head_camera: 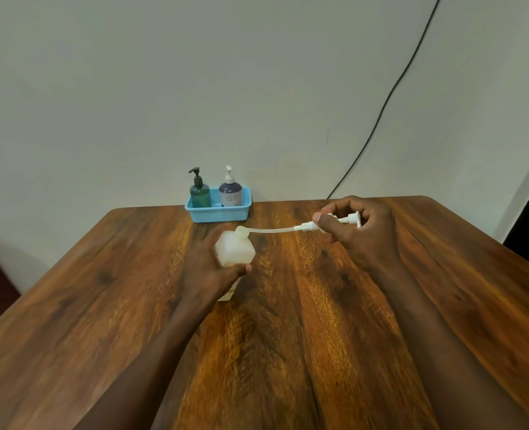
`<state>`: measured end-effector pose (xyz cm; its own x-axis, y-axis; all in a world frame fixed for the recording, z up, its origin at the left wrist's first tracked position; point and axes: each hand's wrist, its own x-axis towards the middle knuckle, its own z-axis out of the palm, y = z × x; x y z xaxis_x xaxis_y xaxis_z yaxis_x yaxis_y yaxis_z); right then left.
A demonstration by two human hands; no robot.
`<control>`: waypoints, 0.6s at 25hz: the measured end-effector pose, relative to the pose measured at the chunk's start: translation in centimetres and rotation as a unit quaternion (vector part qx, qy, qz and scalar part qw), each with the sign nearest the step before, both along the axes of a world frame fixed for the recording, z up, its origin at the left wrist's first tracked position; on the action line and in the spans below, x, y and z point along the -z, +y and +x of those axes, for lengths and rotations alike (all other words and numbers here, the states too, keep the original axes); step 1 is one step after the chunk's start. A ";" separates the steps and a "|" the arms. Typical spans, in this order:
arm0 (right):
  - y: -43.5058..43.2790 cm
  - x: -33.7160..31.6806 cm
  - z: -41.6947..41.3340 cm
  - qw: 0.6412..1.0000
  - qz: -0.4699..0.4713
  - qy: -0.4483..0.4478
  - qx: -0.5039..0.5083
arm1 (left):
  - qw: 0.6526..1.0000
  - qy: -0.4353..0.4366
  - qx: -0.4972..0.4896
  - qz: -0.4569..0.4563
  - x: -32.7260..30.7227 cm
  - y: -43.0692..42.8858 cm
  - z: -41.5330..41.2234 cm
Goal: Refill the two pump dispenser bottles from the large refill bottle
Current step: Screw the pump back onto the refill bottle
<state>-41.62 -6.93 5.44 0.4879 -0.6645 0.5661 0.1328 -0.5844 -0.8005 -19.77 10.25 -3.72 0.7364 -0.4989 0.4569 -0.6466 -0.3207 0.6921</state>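
Left hand (pixel 208 268): I see it wrapped around the white refill bottle (pixel 235 250), fingers (pixel 243 269) curled under its near side, thumb hidden behind.
Refill bottle: upright at mid-desk, inside my left grip, neck open.
Right hand (pixel 357 231): closed around a white pump head (pixel 347 220), thumb and fingertips pinching its collar.
Pump tube (pixel 272 231): runs leftward from the right hand, its tip at the bottle's neck.
Dispenser bottles: a green one (pixel 199 193) and a purple one (pixel 230 192) stand in a blue basket (pixel 222 214) at the desk's (pixel 288 336) far edge, well apart from both hands.
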 end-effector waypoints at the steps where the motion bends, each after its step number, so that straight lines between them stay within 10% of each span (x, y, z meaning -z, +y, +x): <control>1: 0.1 -0.1 0.0 1.000 0.001 0.003 -0.005 | 1.000 0.005 -0.005 0.003 -0.1 0.0 0.0; 15: 1.4 -1.8 3.0 0.976 -0.013 0.102 -0.192 | 0.987 -0.001 0.153 -0.042 -4.2 -0.5 -5.6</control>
<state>-38.59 -5.54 7.29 0.8022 -0.3982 0.4449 0.1846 -0.5431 -0.8191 -25.34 9.71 0.44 0.5562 -0.6576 0.5081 -0.7063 -0.0519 0.7061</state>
